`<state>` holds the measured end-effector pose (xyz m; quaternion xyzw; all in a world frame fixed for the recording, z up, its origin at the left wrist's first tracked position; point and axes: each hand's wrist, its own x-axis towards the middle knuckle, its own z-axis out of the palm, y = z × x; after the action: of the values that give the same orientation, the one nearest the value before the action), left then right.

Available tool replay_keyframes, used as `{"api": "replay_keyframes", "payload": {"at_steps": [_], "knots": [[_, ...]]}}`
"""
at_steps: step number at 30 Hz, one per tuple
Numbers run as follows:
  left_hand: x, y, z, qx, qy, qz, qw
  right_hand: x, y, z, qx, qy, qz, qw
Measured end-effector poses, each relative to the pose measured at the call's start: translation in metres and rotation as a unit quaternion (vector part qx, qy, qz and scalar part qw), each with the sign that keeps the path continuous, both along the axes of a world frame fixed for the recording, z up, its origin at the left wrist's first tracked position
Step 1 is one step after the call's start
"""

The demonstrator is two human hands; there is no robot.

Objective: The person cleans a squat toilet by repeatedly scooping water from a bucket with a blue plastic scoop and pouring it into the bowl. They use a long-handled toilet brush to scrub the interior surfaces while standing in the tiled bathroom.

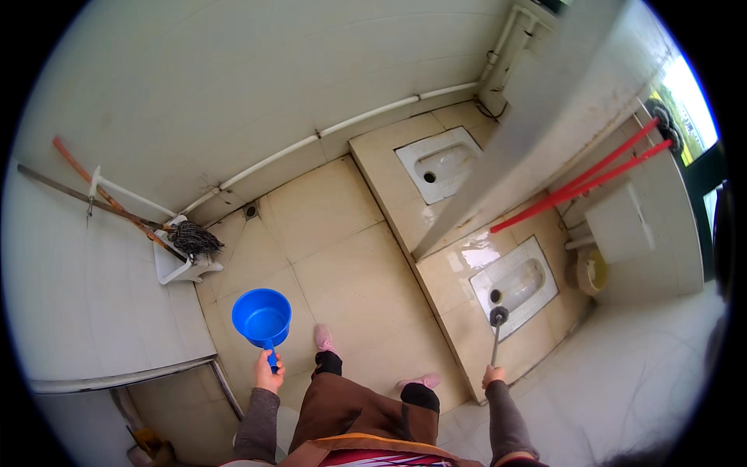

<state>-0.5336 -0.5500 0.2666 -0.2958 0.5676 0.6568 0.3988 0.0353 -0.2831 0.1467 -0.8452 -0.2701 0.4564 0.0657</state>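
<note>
My left hand (269, 373) is closed round the handle of a blue plastic dipper (262, 314), held out over the floor with its open top facing up. In my right hand (493, 376) is the thin handle of a toilet brush (499, 315). The brush's dark round head is over the near end of a white squat toilet (532, 279), close to its drain hole; whether it touches the toilet I cannot tell. Wet, shiny tiles lie beside this toilet. How much water the dipper holds, if any, does not show.
A second squat toilet (447, 167) lies beyond a partition (529, 132) on the raised tiled step. Two red poles (583, 187) lean by the window, near a bucket (593, 271). At left, a mop (196, 238) rests in a white mop sink (179, 268). A pipe (272, 159) runs along the wall.
</note>
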Motion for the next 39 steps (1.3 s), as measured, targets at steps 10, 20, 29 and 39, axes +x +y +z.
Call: {"api": "replay_keyframes", "payload": {"at_steps": [10,20,29,39], "knots": [[-0.172,0.011,0.007,0.020,-0.041,-0.002,0.999,-0.272,-0.022,0.019,-0.025,0.159,0.052,0.986],[-0.252,0.185,0.004,0.060,-0.075,-0.122,0.988,-0.488,0.120,0.018,0.086,0.181,0.001,0.980],[-0.268,0.414,-0.008,0.096,-0.097,-0.253,0.958,-0.517,0.269,-0.135,0.153,-0.063,0.020,0.986],[-0.216,0.669,-0.017,0.134,-0.149,-0.347,0.916,-0.548,0.385,-0.104,0.170,-0.091,-0.006,0.981]]}}
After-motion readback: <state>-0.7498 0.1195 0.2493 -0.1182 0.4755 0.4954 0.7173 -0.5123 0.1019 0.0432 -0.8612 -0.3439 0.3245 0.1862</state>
